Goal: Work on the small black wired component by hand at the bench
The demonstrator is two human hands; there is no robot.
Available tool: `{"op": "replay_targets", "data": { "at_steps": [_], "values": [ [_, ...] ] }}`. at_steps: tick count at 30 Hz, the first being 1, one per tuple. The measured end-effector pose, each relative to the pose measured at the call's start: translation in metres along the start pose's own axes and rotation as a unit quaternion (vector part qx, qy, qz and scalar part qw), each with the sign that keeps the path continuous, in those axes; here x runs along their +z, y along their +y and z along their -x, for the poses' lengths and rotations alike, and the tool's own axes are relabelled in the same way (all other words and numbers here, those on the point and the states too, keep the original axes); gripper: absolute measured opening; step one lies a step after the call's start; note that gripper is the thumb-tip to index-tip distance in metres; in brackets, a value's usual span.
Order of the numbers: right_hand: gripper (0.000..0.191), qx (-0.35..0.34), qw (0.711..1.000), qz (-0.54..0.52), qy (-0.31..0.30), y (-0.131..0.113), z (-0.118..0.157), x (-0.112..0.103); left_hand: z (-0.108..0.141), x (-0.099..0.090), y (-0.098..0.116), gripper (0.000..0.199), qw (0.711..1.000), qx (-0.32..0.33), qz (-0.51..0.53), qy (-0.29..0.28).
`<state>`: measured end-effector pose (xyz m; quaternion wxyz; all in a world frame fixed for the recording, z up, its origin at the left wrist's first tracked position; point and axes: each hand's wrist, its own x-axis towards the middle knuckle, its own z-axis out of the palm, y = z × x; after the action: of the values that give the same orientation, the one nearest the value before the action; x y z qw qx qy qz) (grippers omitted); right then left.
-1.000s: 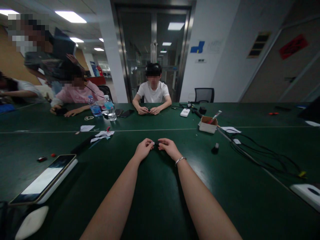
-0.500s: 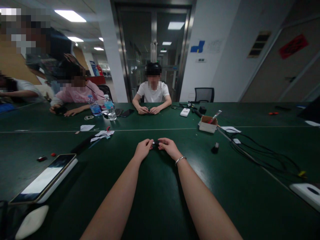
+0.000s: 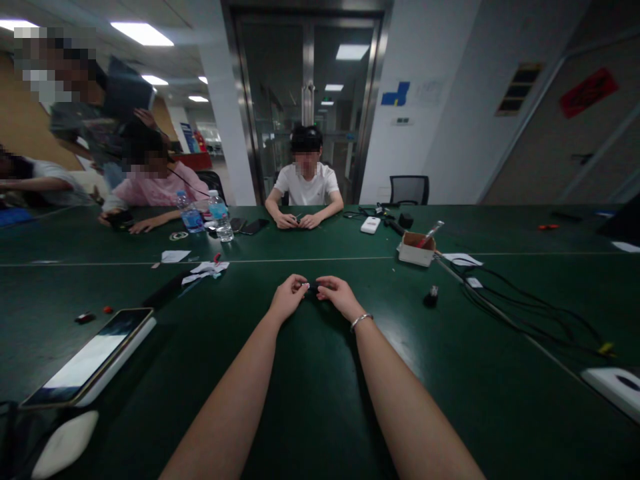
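Over the middle of the green table (image 3: 320, 400), both hands meet at a small black object (image 3: 313, 287) with a pale or shiny end on its left side. My left hand (image 3: 289, 297) is closed, its thumb and fingers pinching that left end. On the other side, my right hand (image 3: 342, 298) grips the dark end between thumb and fingers; a silver bracelet (image 3: 361, 321) circles the wrist. The object's exact kind is too small to make out, and fingertips cover part of it. A small black piece with a shiny top (image 3: 431, 297) stands apart to the right.
A phone (image 3: 93, 357) rests on a white box at left, near small red and black bits. Paper scraps (image 3: 205, 270) and bottles (image 3: 221, 217) lie beyond. At right are a small open box (image 3: 417, 249) and black cables (image 3: 530, 303). A person (image 3: 306, 183) sits opposite.
My left fingers have shifted slightly at the object's pale end; my right hand holds nearly still. At far left, a standing person's dark flat panel has changed its tilt.
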<state>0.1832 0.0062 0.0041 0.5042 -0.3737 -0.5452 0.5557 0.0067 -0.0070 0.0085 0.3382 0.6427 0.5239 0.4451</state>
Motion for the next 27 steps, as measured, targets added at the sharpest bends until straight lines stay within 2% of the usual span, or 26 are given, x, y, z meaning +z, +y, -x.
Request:
{"op": "replay_targets", "data": {
  "at_steps": [8,27],
  "values": [
    [0.030,-0.001,1.000,0.008,0.001,0.003,-0.001,-0.001,0.000,-0.002,0.002,0.028,0.999,-0.026,-0.013,-0.030],
    [0.031,-0.002,1.000,0.001,-0.012,0.000,0.001,0.000,0.004,-0.004,0.013,0.047,0.993,-0.014,-0.117,-0.012]
  ]
}}
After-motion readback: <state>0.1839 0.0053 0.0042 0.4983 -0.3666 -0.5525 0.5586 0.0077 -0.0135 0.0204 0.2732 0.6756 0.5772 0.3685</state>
